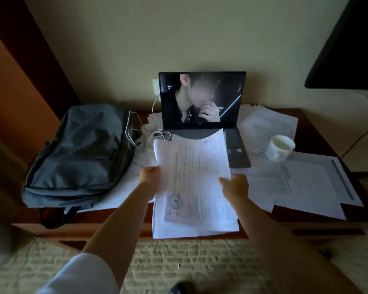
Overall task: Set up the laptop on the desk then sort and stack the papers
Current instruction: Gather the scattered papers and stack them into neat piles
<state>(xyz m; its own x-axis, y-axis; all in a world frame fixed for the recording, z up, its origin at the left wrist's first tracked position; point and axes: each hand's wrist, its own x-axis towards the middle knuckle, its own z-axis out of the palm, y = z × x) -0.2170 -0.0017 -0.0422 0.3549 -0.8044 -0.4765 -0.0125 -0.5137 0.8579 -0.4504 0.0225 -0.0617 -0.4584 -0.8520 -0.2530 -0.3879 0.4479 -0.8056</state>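
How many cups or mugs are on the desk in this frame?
1. A white mug stands on the loose papers right of the open laptop. The backpack or the held paper stack may hide others.

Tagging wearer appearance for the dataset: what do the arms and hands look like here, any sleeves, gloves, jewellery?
Both forearms are bare. The left arm shows a light, whitish short sleeve ending near the elbow; no sleeve shows on the right arm. The left hand and right hand are ungloved, with no watch, ring or bracelet visible. The fingers are mostly hidden.
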